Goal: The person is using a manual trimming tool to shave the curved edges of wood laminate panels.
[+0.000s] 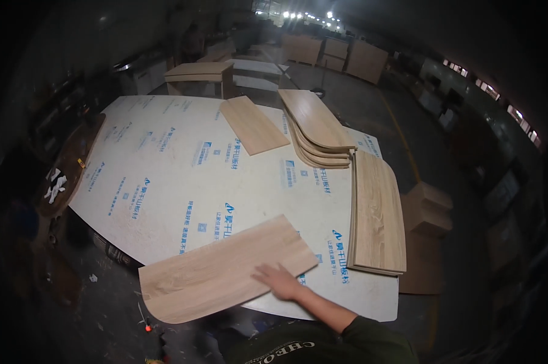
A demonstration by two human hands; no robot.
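Observation:
A long wood-grain board (219, 267) with one rounded corner lies across the near edge of the table, its left end sticking out past that edge. My right hand (279, 281) rests palm down on the board's right half, near its front edge. Its fingers are spread and flat, gripping nothing. My left hand is not in view. Beyond the board, a smaller rectangular wood-grain board (254, 125) lies flat near the far edge. Beside it is a stack of curved-corner boards (319, 121), slightly fanned out. Another stack of boards (378, 212) lies along the table's right side.
The white table panel (158, 206) carries blue printing. Left of it stands a brown surface (73, 167) with crumpled white scraps (55, 187). Cartons (430, 206) are at the right. Beyond the far edge is a wooden cabinet (198, 73). A small orange-red object (148, 328) shows low at left.

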